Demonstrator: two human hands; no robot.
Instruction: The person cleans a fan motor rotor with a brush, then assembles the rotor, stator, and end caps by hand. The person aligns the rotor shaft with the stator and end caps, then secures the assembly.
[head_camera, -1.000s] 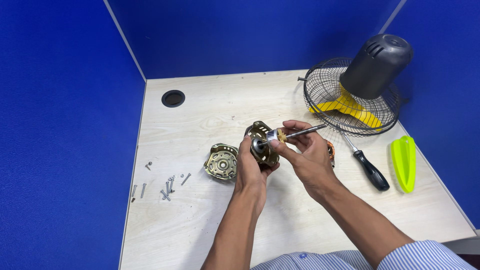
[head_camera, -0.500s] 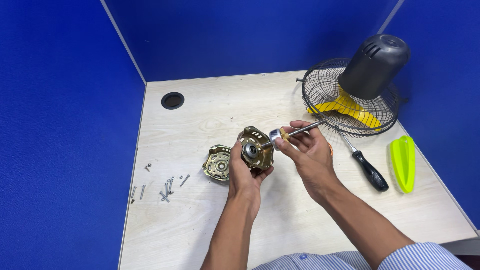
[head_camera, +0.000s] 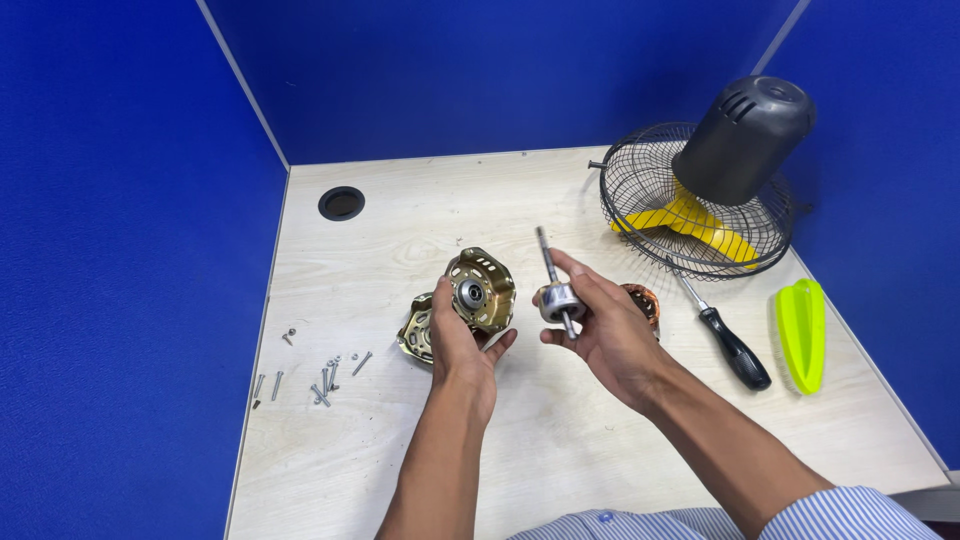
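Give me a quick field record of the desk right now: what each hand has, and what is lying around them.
left hand: holds a brass-coloured motor end cover, raised off the desk
right hand: holds a rotor with steel shaft, shaft pointing up, apart from the cover
under left hand: second brass cover on the desk
behind right hand: copper-wound stator, mostly hidden
left side: loose screws
right side: screwdriver, green brush
far right: fan guard with yellow blade and grey housing

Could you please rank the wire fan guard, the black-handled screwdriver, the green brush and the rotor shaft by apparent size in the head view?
Largest to smallest:
1. wire fan guard
2. black-handled screwdriver
3. green brush and rotor shaft, held in the right hand: similar length, and the shaft is nearer the camera, so I will not rank them.
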